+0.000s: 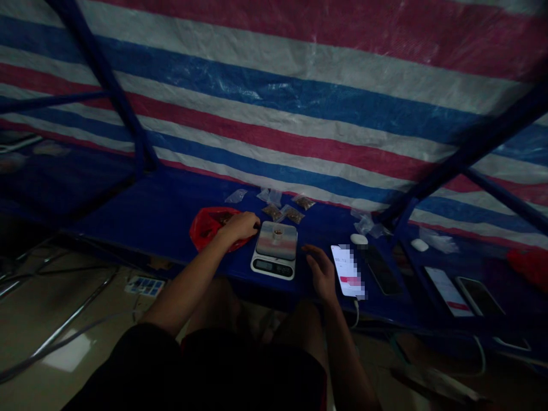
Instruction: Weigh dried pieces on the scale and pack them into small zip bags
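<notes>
Left hand (245, 225) is reaching over the right side of a red plastic bag (200, 231), its fingers folded in; a small dark thing is showing at the fingertips, too unclear to name, and whether the hand is gripping it I cannot tell. Brown bits are lying inside the bag, beneath that hand. Right hand (322, 269) is resting at the worktop (149, 208), half open, thumb and fingers loosely bent apart. Between both hands a white kitchen scale (274, 267) is standing, carrying a small cup (278, 234) with brown contents; its display is reading too dim to make out. Just right of the right hand, a lit phone (345, 271) is showing digits beginning "00" above a red button, the rest being blurred or pixelated, and a white cable (357, 315) is hanging from it. Beyond the left hand, clear packets (294, 215) of brown bits are lying near the scale.
</notes>
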Demonstrator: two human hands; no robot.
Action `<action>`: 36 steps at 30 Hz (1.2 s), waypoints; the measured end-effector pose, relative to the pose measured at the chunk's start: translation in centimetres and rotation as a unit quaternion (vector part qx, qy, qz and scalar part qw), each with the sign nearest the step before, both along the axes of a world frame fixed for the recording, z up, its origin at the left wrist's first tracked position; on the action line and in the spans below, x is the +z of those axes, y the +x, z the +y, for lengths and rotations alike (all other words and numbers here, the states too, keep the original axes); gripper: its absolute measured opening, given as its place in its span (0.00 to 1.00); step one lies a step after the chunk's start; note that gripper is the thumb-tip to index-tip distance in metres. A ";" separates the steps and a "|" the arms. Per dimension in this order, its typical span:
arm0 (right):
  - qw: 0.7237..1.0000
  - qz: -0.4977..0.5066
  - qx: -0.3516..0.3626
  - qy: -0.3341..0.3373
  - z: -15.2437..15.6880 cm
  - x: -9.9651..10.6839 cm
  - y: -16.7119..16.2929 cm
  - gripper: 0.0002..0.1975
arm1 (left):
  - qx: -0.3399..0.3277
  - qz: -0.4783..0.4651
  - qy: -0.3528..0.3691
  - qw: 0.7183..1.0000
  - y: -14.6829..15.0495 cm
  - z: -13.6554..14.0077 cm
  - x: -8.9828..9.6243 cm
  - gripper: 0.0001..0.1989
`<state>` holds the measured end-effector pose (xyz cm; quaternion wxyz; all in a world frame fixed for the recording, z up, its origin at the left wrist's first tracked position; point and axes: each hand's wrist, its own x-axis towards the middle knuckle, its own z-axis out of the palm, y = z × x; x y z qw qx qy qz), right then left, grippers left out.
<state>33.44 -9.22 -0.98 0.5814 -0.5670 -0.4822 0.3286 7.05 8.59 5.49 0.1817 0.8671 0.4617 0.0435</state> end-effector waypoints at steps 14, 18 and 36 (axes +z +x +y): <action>1.000 -0.013 0.000 -0.004 0.0 0.0 0.2 0.16 | -0.046 -0.137 0.073 0.987 3.3 -3.5 2.7 0.13; 1.000 -0.015 0.001 -0.006 -0.1 -0.1 0.3 0.15 | -0.052 -0.151 0.088 0.983 3.6 -4.1 2.5 0.16; 1.000 -0.007 -0.003 -0.007 -0.2 -0.5 0.6 0.15 | 0.096 0.057 0.026 0.993 -7.2 -2.0 0.2 0.14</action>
